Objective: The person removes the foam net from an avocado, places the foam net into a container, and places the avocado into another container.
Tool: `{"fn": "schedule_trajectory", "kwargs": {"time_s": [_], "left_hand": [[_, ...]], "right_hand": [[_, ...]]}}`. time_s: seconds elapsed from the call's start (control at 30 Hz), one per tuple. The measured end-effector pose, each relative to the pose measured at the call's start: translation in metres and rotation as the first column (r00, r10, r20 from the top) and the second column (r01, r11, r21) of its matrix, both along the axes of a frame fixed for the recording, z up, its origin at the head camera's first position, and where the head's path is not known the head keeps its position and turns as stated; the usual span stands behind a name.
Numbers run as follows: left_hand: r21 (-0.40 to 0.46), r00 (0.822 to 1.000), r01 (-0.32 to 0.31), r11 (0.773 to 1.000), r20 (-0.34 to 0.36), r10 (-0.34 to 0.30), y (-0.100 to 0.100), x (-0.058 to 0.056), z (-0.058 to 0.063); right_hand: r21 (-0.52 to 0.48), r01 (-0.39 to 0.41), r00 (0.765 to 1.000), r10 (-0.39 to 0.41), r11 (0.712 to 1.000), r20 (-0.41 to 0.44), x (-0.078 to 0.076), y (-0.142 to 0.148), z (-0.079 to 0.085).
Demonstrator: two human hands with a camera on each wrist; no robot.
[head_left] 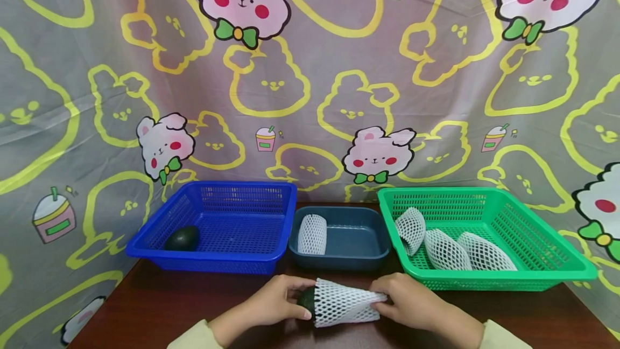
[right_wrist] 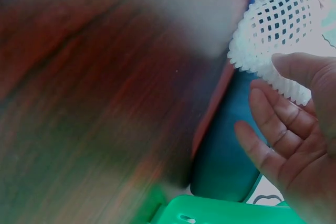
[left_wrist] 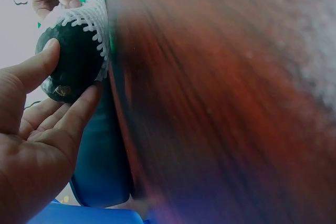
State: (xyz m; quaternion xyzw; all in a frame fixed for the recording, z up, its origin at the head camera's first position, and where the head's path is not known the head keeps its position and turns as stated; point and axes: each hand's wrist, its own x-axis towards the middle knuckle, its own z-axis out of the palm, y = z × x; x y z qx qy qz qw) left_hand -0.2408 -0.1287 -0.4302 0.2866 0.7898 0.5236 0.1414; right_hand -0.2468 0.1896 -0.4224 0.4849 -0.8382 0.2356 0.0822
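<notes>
Between both hands, above the table's front, is a dark green avocado (left_wrist: 79, 59) partly inside a white foam net sleeve (head_left: 341, 305). My left hand (head_left: 276, 301) grips the avocado's bare end between thumb and fingers, as the left wrist view shows. At the sleeve's other end, my right hand (head_left: 404, 301) pinches the net's edge between thumb and fingers. In the right wrist view the sleeve's mesh (right_wrist: 281, 22) bulges, with its open toothed edge by the thumb. The avocado's covered part is hidden by the net in the head view.
A blue basket (head_left: 208, 260) at left holds another avocado (head_left: 182, 238). The dark teal tray (head_left: 339, 263) in the middle contains a net sleeve (head_left: 312, 235). Several net sleeves (head_left: 448, 251) lie in the green basket (head_left: 499, 280) at right. Behind hangs a patterned curtain (head_left: 310, 90).
</notes>
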Motion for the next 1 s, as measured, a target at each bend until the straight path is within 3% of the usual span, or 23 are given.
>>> {"fn": "schedule_trajectory", "kwargs": {"time_s": [0.13,0.43,0.67,1.0], "left_hand": [[0.008,1.0,-0.001,1.0,0.011,0.0,-0.002,0.001,0.0],[0.015,1.0,0.0,1.0,0.015,0.0,-0.002,0.003,0.0],[0.005,1.0,0.002,1.0,0.008,-0.002,-0.003,0.003,0.0],[-0.011,0.999,0.014,1.0,-0.033,-0.014,-0.002,0.003,-0.001]], "right_hand": [[0.022,0.016,1.0,-0.015,1.0,-0.007,0.003,-0.001,0.002],[0.178,0.127,0.983,-0.148,0.976,0.111,0.009,-0.007,0.011],[0.209,0.13,0.976,-0.162,0.969,0.143,0.012,-0.02,0.017],[0.223,0.109,0.984,-0.137,0.969,0.11,0.009,-0.039,0.024]]}}
